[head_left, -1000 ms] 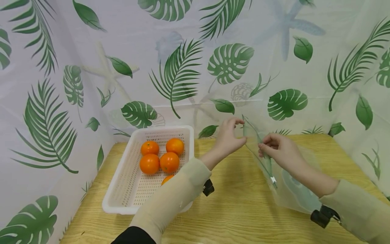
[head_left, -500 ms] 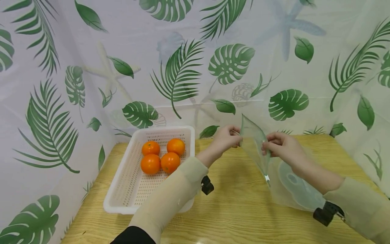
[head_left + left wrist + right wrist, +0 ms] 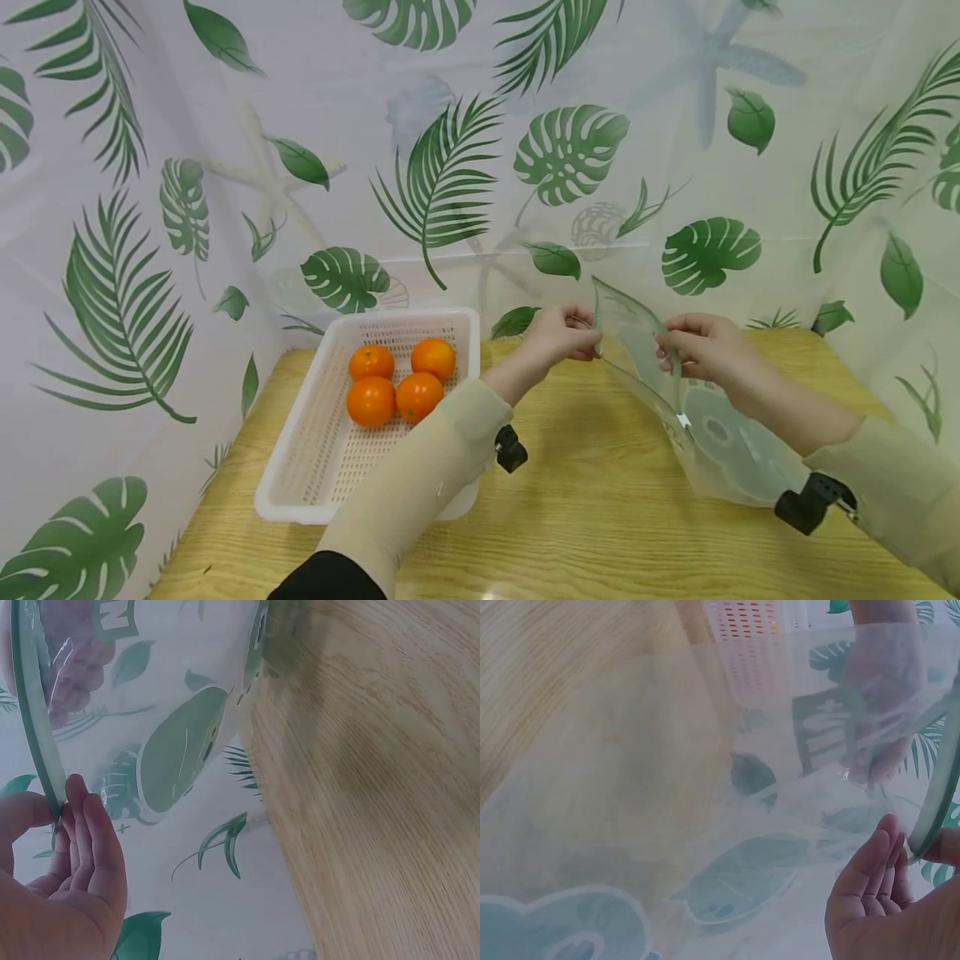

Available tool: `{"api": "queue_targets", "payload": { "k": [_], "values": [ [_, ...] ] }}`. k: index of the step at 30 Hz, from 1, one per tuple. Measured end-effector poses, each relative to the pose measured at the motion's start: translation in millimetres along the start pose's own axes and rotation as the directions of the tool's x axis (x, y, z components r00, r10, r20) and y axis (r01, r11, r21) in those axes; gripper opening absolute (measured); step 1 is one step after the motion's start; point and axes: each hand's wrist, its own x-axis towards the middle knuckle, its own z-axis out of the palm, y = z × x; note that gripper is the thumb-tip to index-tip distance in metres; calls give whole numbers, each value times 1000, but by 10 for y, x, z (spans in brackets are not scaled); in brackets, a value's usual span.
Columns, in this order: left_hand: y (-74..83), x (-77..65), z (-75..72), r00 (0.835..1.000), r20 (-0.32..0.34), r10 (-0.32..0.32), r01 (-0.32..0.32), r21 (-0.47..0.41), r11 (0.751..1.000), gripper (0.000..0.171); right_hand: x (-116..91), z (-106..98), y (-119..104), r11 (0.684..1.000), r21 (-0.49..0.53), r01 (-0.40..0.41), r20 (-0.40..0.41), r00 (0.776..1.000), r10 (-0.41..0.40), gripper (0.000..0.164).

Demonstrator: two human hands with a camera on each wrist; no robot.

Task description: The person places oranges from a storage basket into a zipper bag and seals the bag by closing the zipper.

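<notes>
A see-through plastic zipper bag [image 3: 720, 433] with pale green printing is held up over the right half of the table, its mouth parted into a wide gap. My left hand [image 3: 558, 335] pinches the left corner of the green-edged mouth between thumb and fingers, as the left wrist view shows at the bag's rim [image 3: 34, 712]. On the opposite lip, my right hand [image 3: 701, 354] pinches the edge; in the right wrist view its fingers [image 3: 870, 877] press the rim against the thumb. A white slider [image 3: 683, 421] sits at the near end of the opening.
Left of the bag stands a white perforated plastic basket [image 3: 288, 450] holding several oranges [image 3: 371, 402]; my left sleeve [image 3: 427, 467] crosses over its right side. The wooden table [image 3: 570, 517] meets a leaf-printed curtain [image 3: 465, 167] at the back.
The left hand, spread beside the bag's edge a second ago, now pinches it. The mouth has widened as the right hand moved slightly right. The basket stays in place.
</notes>
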Motion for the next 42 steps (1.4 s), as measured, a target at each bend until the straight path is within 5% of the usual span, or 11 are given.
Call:
{"api": "queue_targets", "payload": {
  "k": [5, 15, 26, 36, 42],
  "values": [
    [28, 16, -32, 999, 11, -48, 49, -82, 995, 24, 26, -77, -64, 989, 142, -45, 42, 998, 39, 10],
    [53, 14, -91, 997, -25, -71, 69, -83, 994, 24, 41, -247, -152, 983, 172, -63, 10, 998, 62, 30],
    [27, 2, -190, 996, -32, -83, 79, -97, 992, 24, 30, -412, -210, 979, 184, -83, 0, 996, 85, 34],
    [36, -53, -315, 990, 58, -125, 134, -181, 974, 13, -1, -569, -221, 921, 370, -118, 57, 993, 104, 35],
    [47, -75, -380, 983, 104, -150, 171, -240, 956, 23, -10, -639, -218, 889, 444, -114, 55, 993, 100, 36]
  ]
}}
